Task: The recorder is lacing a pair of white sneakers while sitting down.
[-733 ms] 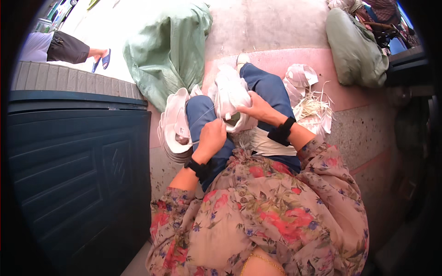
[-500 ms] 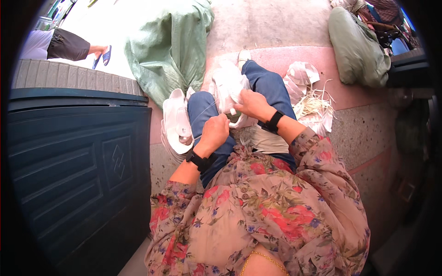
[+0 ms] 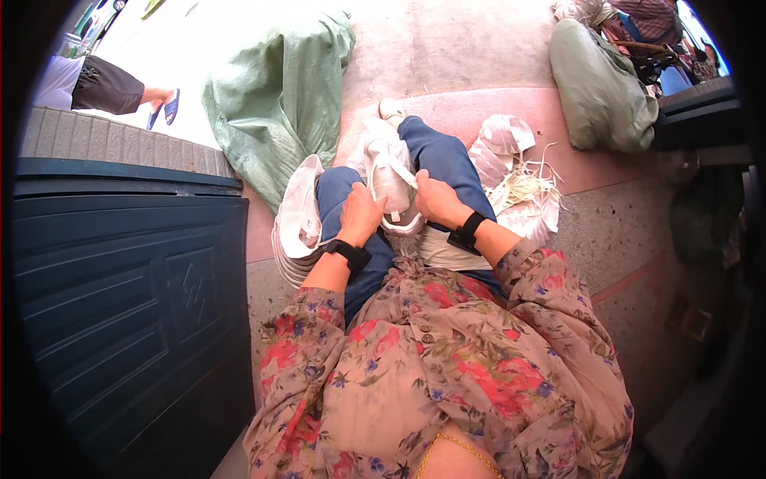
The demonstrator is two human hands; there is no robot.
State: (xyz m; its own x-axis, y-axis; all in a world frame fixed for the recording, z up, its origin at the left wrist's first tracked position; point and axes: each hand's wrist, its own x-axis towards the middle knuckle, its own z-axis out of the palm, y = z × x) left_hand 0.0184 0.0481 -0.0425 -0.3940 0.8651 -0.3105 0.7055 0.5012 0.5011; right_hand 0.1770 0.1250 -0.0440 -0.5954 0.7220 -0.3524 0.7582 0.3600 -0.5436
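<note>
A white shoe (image 3: 392, 185) sits between my knees, its heel end toward me. A white lace (image 3: 405, 174) runs from its top to my right hand (image 3: 440, 199), whose fingers are closed on it. On the other side, my left hand (image 3: 361, 214) is curled closed against the shoe's left edge; its fingertips hide what they pinch. Left of my left leg stand white shoe uppers (image 3: 297, 209), nested in a stack. On the ground right of my right leg lies a loose pile of off-white laces (image 3: 525, 185) among white pieces (image 3: 504, 137).
A big green sack (image 3: 275, 104) stands ahead to the left. Another full green sack (image 3: 598, 88) leans at the far right, beside piled bags. The dark blue panelled door (image 3: 132, 295) flanks my left. A person in blue slippers (image 3: 172, 107) is at the far left.
My hands have moved apart, the left one away to the left. The white lace now stretches toward my right hand, and more of the shoe shows between my hands.
</note>
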